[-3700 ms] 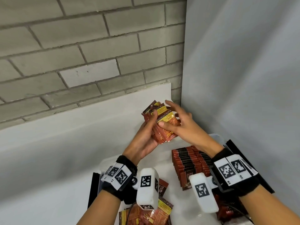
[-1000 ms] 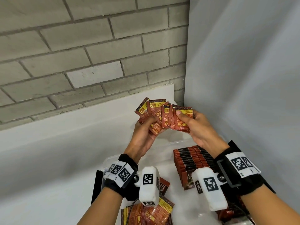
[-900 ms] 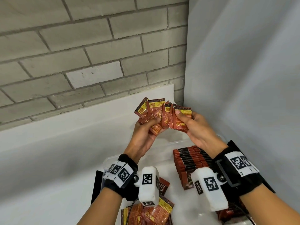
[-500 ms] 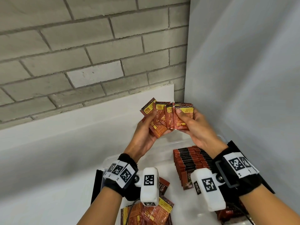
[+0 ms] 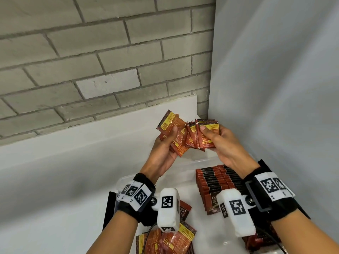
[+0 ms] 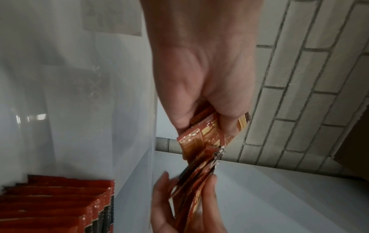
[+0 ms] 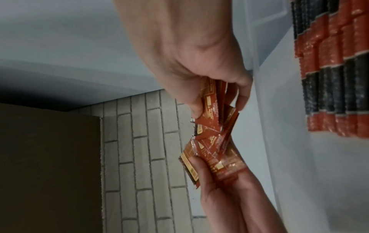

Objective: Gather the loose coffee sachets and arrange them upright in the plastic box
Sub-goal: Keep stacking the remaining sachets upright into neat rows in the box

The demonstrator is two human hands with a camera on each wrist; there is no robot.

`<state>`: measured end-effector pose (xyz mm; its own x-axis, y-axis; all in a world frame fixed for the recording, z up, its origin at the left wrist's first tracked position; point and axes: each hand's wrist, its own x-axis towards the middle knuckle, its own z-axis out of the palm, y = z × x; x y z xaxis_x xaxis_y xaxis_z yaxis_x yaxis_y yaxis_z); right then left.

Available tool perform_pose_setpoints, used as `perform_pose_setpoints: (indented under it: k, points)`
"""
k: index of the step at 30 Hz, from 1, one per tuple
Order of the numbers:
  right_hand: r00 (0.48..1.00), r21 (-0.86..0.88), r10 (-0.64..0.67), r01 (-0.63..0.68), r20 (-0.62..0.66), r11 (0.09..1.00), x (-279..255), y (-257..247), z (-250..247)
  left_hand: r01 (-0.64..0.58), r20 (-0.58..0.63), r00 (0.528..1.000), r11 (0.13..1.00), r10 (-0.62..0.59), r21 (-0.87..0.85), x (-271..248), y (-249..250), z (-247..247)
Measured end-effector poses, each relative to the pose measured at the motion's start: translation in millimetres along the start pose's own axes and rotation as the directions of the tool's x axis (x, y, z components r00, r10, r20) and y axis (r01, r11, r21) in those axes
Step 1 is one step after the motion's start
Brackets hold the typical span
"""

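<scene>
Currently both hands, left hand [image 5: 166,149] and right hand [image 5: 222,143], pinch fanned coffee sachets [image 5: 190,137] above plastic box [image 5: 189,163], upright sachet row [image 5: 218,182] at 5 o'clock

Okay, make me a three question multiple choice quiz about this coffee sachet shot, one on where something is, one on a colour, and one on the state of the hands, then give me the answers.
1. Where is the upright row of sachets?
A. In the plastic box
B. On the brick wall
C. In the left hand

2. What colour is the band on the fanned sachets?
A. Blue
B. Yellow
C. Green

3. What are the hands doing?
A. Both lie flat on the table
B. Only the right holds sachets
C. Both hold the fan

Answers: 1 A, the row stands inside the box. 2 B, yellow strips show near their top edges. 3 C, the left hand and right hand each have a grip on the fan.
</scene>
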<state>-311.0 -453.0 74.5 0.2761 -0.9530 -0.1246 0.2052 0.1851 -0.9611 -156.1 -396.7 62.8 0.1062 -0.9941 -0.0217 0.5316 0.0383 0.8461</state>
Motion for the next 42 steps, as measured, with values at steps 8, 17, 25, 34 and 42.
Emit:
perform_pose_setpoints:
  k: [8,17,25,34,42]
  points:
    - [0.983,0.056,0.158,-0.163,0.090,0.985,-3.7,9.5,12.8,-0.070,0.034,0.997,0.997,0.071,-0.039,-0.1,0.0,-1.9]
    - [0.982,-0.025,-0.166,0.164,-0.091,0.986,1.1,1.2,2.4,-0.002,-0.070,0.998,0.999,0.005,0.049,0.6,-0.5,2.8]
    - [0.952,-0.148,-0.305,0.297,-0.031,0.943,0.2,-2.1,1.4,0.040,-0.002,0.999,0.984,-0.040,0.171,-1.5,-1.6,4.4]
    - [0.935,-0.245,-0.352,0.353,0.049,0.903,0.6,0.0,2.0,0.074,0.014,0.997,0.961,-0.081,0.268,-1.7,-3.2,6.4]
    - [0.930,-0.219,-0.335,0.362,0.152,0.906,-1.5,-3.9,0.8,0.063,0.012,0.997,0.950,-0.070,0.306,-1.2,-5.7,6.2]
